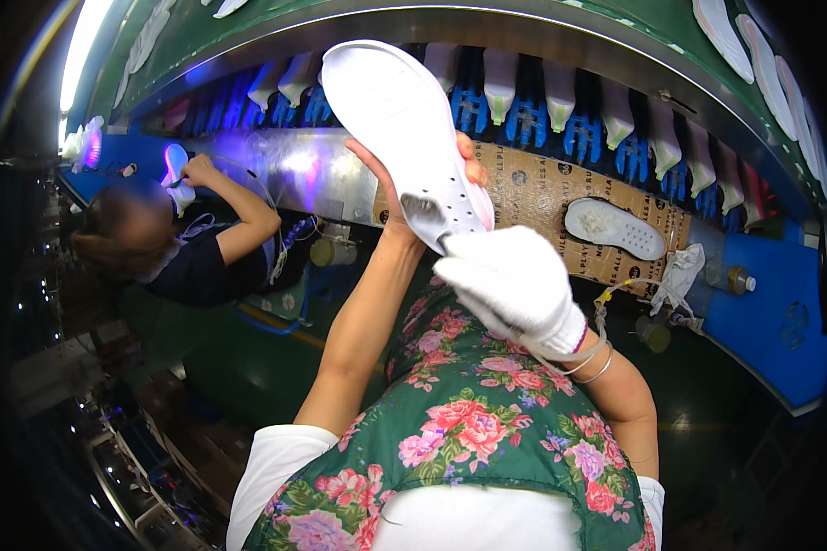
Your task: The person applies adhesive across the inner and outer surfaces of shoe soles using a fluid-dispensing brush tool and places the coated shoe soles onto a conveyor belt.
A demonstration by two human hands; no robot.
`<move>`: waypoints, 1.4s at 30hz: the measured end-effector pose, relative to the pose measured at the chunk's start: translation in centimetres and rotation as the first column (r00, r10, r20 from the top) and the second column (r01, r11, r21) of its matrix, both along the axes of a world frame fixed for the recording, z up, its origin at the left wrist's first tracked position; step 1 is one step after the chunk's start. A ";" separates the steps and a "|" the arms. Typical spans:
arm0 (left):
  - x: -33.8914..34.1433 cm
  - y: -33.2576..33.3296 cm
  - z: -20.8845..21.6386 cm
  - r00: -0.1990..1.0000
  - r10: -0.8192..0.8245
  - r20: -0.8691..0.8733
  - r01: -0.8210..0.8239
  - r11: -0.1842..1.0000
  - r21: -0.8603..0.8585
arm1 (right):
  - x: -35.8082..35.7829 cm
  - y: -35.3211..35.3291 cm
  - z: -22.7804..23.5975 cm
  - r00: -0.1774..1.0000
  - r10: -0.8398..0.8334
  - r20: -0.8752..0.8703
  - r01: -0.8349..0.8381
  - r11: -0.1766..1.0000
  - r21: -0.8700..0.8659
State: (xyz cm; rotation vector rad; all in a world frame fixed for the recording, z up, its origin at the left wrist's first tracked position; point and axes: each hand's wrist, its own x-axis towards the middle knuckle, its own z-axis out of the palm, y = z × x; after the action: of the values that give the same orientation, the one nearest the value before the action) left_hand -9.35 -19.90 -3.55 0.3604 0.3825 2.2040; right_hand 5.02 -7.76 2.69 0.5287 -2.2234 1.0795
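Head view, from where I stand: the bare left grip (385, 185) is clamped on a white sole (400, 115), thumb along one edge, fingers around the other, holding it up at a slant. Gloved in white, the right grip (516, 283) is closed on a dark brush (423, 215), its bristles over the sole's near end. Beyond the sole, pale shoe parts (560, 90) line up among blue holders (526, 118). To its right, a grey insole (627, 231) lies on cardboard (533, 188), with a cloth (678, 277) and bottle (730, 278) farther over. Well left of the sole, a co-worker (202, 262) sits under purple light.
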 end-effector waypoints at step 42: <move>-4.3 4.3 3.4 0.437 -0.893 -0.104 0.101 0.164 -0.981 | -0.3 3.1 0.5 0.914 0.153 0.377 -0.076 0.974 -0.213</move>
State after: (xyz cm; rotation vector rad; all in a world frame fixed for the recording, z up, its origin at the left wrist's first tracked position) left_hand -13.61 -15.62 -0.17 0.5961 1.5373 0.6669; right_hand 4.69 -4.62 3.21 0.3874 -2.4077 1.5623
